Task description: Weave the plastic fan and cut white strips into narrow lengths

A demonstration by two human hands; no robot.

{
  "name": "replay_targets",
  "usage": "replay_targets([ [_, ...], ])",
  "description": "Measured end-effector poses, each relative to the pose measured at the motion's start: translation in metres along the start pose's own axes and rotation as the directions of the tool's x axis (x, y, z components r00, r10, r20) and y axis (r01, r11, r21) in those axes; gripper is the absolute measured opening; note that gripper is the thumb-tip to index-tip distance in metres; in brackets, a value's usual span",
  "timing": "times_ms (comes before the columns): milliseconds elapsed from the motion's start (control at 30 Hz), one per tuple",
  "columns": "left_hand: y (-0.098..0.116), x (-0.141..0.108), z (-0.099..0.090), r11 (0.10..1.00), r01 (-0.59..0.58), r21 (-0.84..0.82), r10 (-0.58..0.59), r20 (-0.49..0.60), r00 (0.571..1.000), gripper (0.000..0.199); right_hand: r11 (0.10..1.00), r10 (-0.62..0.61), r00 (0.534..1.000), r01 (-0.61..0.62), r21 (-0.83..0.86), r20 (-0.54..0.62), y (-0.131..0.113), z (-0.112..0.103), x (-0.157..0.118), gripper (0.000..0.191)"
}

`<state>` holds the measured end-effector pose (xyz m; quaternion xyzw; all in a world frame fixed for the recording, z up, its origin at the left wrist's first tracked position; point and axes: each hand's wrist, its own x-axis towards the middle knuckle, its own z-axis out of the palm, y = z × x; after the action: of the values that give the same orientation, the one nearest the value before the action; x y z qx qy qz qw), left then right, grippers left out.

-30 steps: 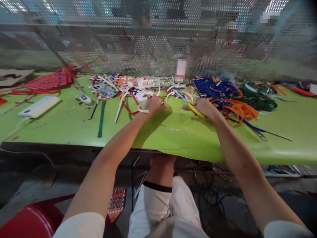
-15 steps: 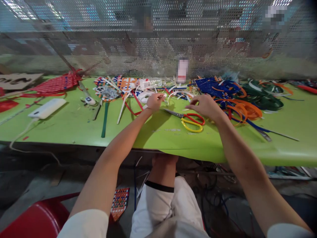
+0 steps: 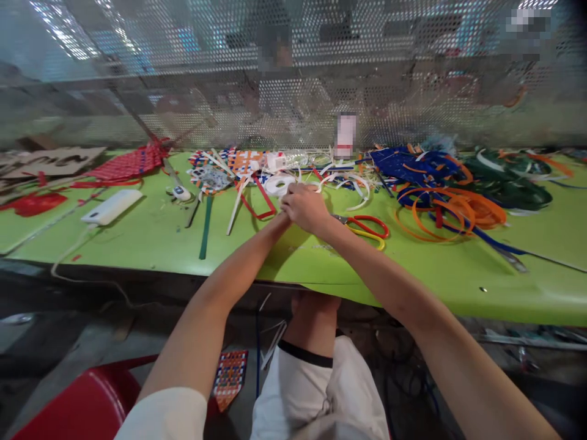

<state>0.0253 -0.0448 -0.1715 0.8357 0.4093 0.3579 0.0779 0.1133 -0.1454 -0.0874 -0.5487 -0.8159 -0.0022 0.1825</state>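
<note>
My right hand point(image 3: 308, 206) lies across my left hand point(image 3: 285, 208) near the middle of the table, its fingers curled over. What it grips is hidden. The fingers of my left hand are covered by the right, so their hold does not show. Just behind both hands sits a roll of white strap point(image 3: 276, 184), with loose white strips point(image 3: 364, 189) curling off to the right. Scissors with one red and one yellow handle point(image 3: 373, 225) lie beside my right wrist, their blades partly covered by it.
A green table point(image 3: 174, 244) carries orange strap coils point(image 3: 486, 208), a blue woven piece point(image 3: 403, 168), green straps point(image 3: 509, 180), a red woven piece point(image 3: 132, 165) and a white power bank point(image 3: 112, 206) with a cable. Perforated metal mesh point(image 3: 206, 110) stands behind. A red chair point(image 3: 87, 403) is below left.
My right hand has moved left from above the scissors onto my left hand. My left hand stays near the white roll. The whole view has shifted slightly.
</note>
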Motion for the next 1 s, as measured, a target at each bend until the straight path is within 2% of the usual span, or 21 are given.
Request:
replay_targets([
  [67, 0.003, 0.002, -0.004, 0.997, 0.057, 0.061, -0.057, -0.004, 0.998, 0.033, 1.000, 0.002, 0.999, -0.002, 0.004, -0.036, 0.006, 0.001, 0.004, 0.032],
  [133, 0.009, 0.009, -0.006, 0.995, 0.054, 0.081, -0.056, 0.027, 0.998, 0.031, 0.997, 0.045, 0.984, -0.032, 0.075, -0.173, 0.028, -0.002, 0.001, 0.034],
  [167, 0.013, 0.013, -0.007, 0.997, 0.021, 0.078, -0.025, 0.046, 0.999, 0.026, 0.991, 0.095, 0.960, -0.067, 0.115, -0.264, 0.044, -0.006, -0.002, 0.035],
  [233, 0.022, 0.019, -0.011, 0.994, -0.097, 0.048, 0.094, 0.062, 0.994, 0.018, 0.969, 0.234, 0.876, -0.174, 0.176, -0.421, 0.081, -0.014, -0.010, 0.037],
  [300, 0.031, 0.020, -0.018, 0.977, -0.214, 0.011, 0.213, 0.026, 0.977, 0.023, 0.934, 0.358, 0.803, -0.294, 0.206, -0.476, 0.115, -0.021, -0.019, 0.036],
  [333, 0.034, 0.018, -0.022, 0.969, -0.246, 0.000, 0.246, -0.004, 0.969, 0.029, 0.925, 0.381, 0.796, -0.319, 0.208, -0.470, 0.129, -0.024, -0.023, 0.035],
  [433, 0.045, 0.010, -0.034, 0.975, -0.221, 0.008, 0.220, -0.077, 0.972, 0.047, 0.946, 0.321, 0.866, -0.274, 0.172, -0.384, 0.144, -0.028, -0.031, 0.034],
  [500, 0.050, 0.005, -0.036, 0.974, -0.224, 0.027, 0.226, -0.085, 0.970, 0.058, 0.965, 0.255, 0.909, -0.217, 0.148, -0.330, 0.137, -0.026, -0.033, 0.033],
  [567, 0.051, 0.003, -0.033, 0.963, -0.269, 0.029, 0.271, -0.079, 0.959, 0.062, 0.974, 0.206, 0.928, -0.166, 0.152, -0.309, 0.124, -0.022, -0.031, 0.032],
  [667, 0.048, 0.005, -0.020, 0.952, -0.307, 0.004, 0.306, -0.092, 0.948, 0.059, 0.967, 0.139, 0.919, -0.047, 0.249, -0.368, 0.114, -0.011, -0.024, 0.028],
  [767, 0.039, 0.011, -0.008, 0.958, -0.284, -0.043, 0.280, -0.084, 0.956, 0.058, 0.913, 0.156, 0.851, 0.069, 0.402, -0.501, 0.120, 0.002, -0.015, 0.022],
  [833, 0.033, 0.015, -0.006, 0.972, -0.228, -0.057, 0.220, -0.118, 0.968, 0.056, 0.877, 0.243, 0.802, 0.059, 0.476, -0.546, 0.129, 0.010, -0.011, 0.020],
  [900, 0.028, 0.017, -0.011, 0.990, -0.136, -0.032, 0.128, -0.188, 0.974, 0.049, 0.879, 0.308, 0.796, -0.029, 0.475, -0.521, 0.138, 0.017, -0.011, 0.020],
  [933, 0.025, 0.018, -0.015, 0.996, -0.085, -0.009, 0.081, -0.218, 0.972, 0.046, 0.896, 0.313, 0.821, -0.088, 0.435, -0.478, 0.140, 0.019, -0.012, 0.021],
  [1000, 0.020, 0.020, -0.024, 0.999, 0.006, 0.051, 0.006, -0.237, 0.971, 0.042, 0.938, 0.284, 0.903, -0.192, 0.289, -0.323, 0.142, 0.023, -0.014, 0.023],
])
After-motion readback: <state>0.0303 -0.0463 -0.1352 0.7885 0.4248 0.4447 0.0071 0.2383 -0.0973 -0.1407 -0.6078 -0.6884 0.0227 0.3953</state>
